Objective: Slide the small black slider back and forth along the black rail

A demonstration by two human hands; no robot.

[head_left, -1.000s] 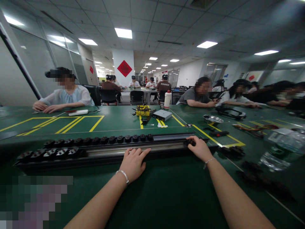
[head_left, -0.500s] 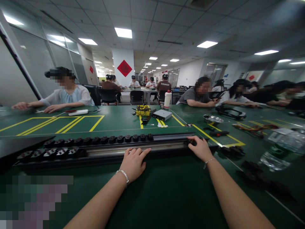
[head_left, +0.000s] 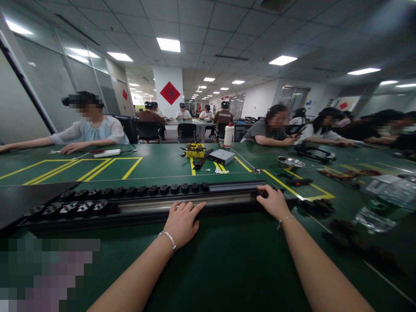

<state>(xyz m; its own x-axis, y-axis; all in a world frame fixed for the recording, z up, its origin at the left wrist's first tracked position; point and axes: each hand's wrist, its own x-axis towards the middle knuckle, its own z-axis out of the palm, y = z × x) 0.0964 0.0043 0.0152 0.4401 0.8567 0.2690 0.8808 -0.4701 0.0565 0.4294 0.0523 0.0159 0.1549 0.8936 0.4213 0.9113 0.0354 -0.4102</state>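
Two long black tracks lie across the green table in front of me. On the near track (head_left: 227, 199), with its shiny metal channel, my left hand (head_left: 182, 223) rests, fingers loosely spread and holding nothing. My right hand (head_left: 272, 201) is closed around a small dark socket module (head_left: 261, 193) at the right end of that track, partly hidden by the fingers. White-faced socket modules (head_left: 69, 208) sit in the near track's left end. Behind them, a row of small black modules (head_left: 152, 190) fills much of the far track (head_left: 234, 186).
Loose black modules (head_left: 360, 247) and a clear plastic bottle (head_left: 386, 203) lie to the right. Beyond the tracks are a metal bowl (head_left: 290, 162), a grey box (head_left: 221, 156), a yellow tray of cables (head_left: 195, 150) and a white bottle (head_left: 229, 135). Co-workers sit across the table.
Both of my hands stay in the same place, as do the tracks and modules. At the far left, a co-worker's arm has stretched further to the left.
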